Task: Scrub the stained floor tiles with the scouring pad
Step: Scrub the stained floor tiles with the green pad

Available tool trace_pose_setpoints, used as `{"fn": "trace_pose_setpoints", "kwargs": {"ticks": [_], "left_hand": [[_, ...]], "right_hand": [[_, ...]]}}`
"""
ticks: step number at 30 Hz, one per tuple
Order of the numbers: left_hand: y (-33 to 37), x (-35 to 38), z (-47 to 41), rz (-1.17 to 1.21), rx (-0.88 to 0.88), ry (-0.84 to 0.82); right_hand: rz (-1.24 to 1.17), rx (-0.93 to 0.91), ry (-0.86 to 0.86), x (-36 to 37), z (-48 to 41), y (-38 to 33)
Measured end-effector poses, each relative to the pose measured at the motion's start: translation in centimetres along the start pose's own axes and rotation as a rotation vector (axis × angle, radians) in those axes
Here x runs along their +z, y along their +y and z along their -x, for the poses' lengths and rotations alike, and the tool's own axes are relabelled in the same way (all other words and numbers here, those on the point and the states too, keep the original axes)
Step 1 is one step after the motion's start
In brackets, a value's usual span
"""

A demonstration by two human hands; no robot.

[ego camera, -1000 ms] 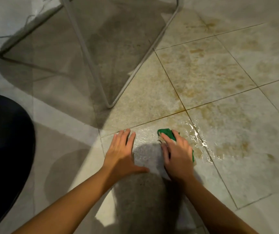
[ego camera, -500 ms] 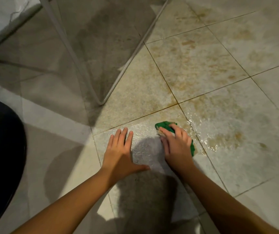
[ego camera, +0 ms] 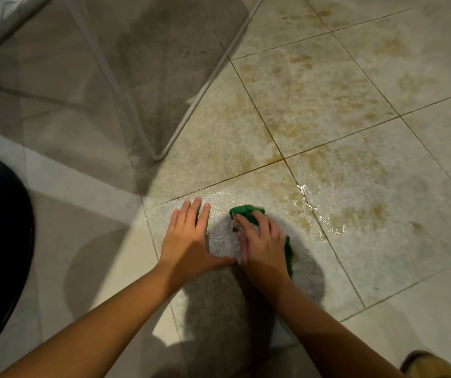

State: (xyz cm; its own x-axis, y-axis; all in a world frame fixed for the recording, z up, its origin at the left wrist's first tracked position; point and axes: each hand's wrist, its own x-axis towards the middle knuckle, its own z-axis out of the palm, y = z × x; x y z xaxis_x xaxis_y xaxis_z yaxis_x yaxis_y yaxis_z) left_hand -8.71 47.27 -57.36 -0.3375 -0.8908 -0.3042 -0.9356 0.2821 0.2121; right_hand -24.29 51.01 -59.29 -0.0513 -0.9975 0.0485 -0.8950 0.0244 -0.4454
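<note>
We hold the green scouring pad [ego camera: 246, 210] on the wet tile [ego camera: 220, 197] under the curled fingers of our right hand [ego camera: 262, 241], left hand [ego camera: 188, 236] spread flat just left, brown stains [ego camera: 355, 216] lying rightward, nearer the right hand.

**Scouring pad** [ego camera: 248, 211]: green, soft and crumpled, with a paler tan layer showing at its left edge. Held down on a wet tile under the right hand [ego camera: 262, 241]. Green shows beyond the fingers [ego camera: 255, 218] and along the hand's outer side.

**Floor tiles** [ego camera: 327, 105]: pale, speckled squares with brownish grout lines. Blotched with rust-brown stains. Water glints along the grout line just right of the pad.
</note>
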Motion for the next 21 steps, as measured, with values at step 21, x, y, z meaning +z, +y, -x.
{"fn": "trace_pose_setpoints", "kwargs": {"ticks": [21], "left_hand": [[3.6, -0.8, -2.6, 0.103, 0.012, -0.015]], "right_hand": [[0.121, 0.02, 0.008, -2.5, 0.3, 3.9]]}}
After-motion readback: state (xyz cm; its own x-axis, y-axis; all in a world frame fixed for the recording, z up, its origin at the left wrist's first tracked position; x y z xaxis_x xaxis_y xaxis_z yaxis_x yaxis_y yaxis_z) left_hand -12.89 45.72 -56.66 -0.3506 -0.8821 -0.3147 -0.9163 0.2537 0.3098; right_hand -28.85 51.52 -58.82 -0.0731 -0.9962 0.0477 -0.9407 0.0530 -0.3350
